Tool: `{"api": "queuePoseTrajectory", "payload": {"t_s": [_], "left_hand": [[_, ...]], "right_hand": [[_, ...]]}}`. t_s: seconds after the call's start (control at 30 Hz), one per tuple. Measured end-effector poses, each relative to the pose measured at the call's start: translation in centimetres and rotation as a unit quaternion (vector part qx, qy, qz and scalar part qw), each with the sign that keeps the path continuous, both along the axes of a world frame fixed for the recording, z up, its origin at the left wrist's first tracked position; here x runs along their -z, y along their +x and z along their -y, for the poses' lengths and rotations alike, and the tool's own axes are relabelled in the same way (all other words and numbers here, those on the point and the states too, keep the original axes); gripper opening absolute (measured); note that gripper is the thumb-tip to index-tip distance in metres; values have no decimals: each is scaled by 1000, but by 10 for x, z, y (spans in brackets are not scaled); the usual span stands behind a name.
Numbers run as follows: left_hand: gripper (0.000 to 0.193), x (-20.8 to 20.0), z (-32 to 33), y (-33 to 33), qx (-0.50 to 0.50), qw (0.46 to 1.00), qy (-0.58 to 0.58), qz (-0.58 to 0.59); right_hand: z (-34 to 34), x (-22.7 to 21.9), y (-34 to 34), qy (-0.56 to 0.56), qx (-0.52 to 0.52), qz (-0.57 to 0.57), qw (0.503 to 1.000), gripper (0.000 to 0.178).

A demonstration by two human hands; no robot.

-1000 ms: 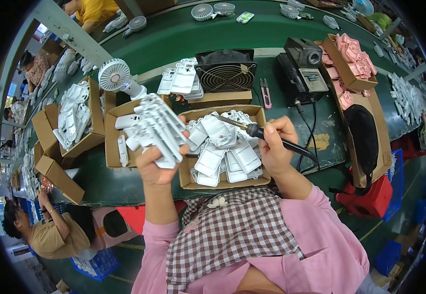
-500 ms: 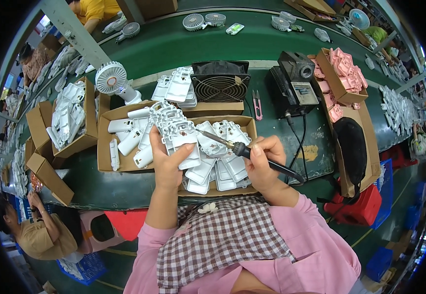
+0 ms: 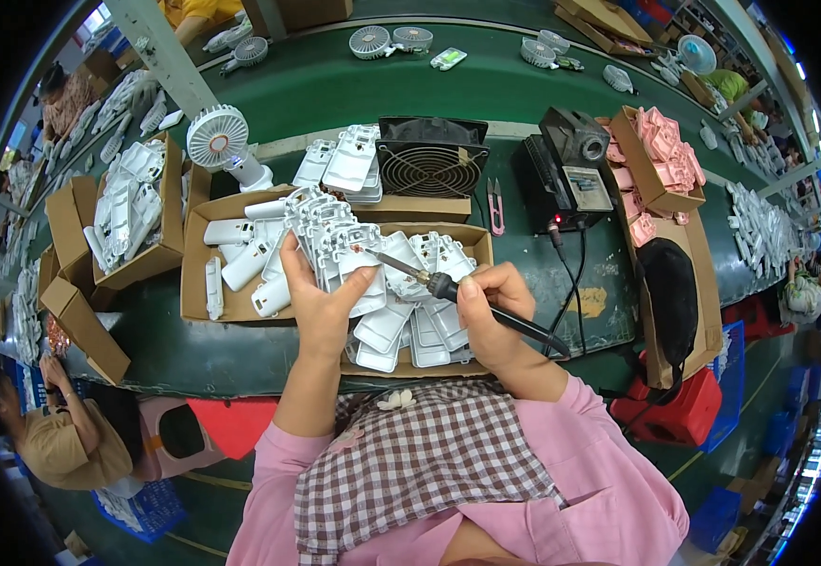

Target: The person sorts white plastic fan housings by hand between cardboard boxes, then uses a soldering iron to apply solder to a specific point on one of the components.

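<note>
My left hand [image 3: 324, 300] is closed round a stack of white plastic housings [image 3: 327, 234], lifted above the boxes. Small copper-coloured parts show on the nearest housing. In my right hand [image 3: 497, 309] is a soldering iron [image 3: 448, 286] with a black handle, held like a pen. Its metal tip touches or nearly touches the small parts on that housing; which of the two I cannot tell. Beneath both hands, more white housings [image 3: 387, 330] lie in a cardboard box [image 3: 482, 247]. To the left, a second shallow box [image 3: 193, 275] holds rounded white casings [image 3: 245, 269].
A black fan [image 3: 429, 168] stands behind the boxes, with pink-handled snips [image 3: 496, 208] beside it. The soldering station [image 3: 561, 179] and its cable are on the right, near boxed pink parts [image 3: 661, 151]. A white handheld fan [image 3: 220, 141] stands at back left. A co-worker [image 3: 75, 429] sits at left.
The soldering iron's tip and my right hand have moved slightly left, toward the held housing. My left hand keeps its hold on the stack. The whole view has shifted a little.
</note>
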State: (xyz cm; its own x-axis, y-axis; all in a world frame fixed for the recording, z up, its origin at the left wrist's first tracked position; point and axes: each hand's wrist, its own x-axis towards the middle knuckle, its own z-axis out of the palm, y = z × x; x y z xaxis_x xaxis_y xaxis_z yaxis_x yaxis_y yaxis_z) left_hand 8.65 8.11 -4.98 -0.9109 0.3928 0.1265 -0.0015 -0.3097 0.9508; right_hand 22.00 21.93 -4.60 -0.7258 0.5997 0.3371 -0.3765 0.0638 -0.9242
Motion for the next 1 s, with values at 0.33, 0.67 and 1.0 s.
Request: {"api": "queuePoseTrajectory", "payload": {"t_s": [0.33,0.67,1.0], "left_hand": [[86,1,1,0,1,1000,-5,-5],[83,0,-1,0,1,1000,-4,-11],[85,0,-1,2,-6,1000,-14,-1]], "right_hand": [[0,2,-1,24,3,4,1000,17],[0,1,-2,11,0,11,1000,17],[-1,3,-2,-11,-14,-16,1000,16]]}}
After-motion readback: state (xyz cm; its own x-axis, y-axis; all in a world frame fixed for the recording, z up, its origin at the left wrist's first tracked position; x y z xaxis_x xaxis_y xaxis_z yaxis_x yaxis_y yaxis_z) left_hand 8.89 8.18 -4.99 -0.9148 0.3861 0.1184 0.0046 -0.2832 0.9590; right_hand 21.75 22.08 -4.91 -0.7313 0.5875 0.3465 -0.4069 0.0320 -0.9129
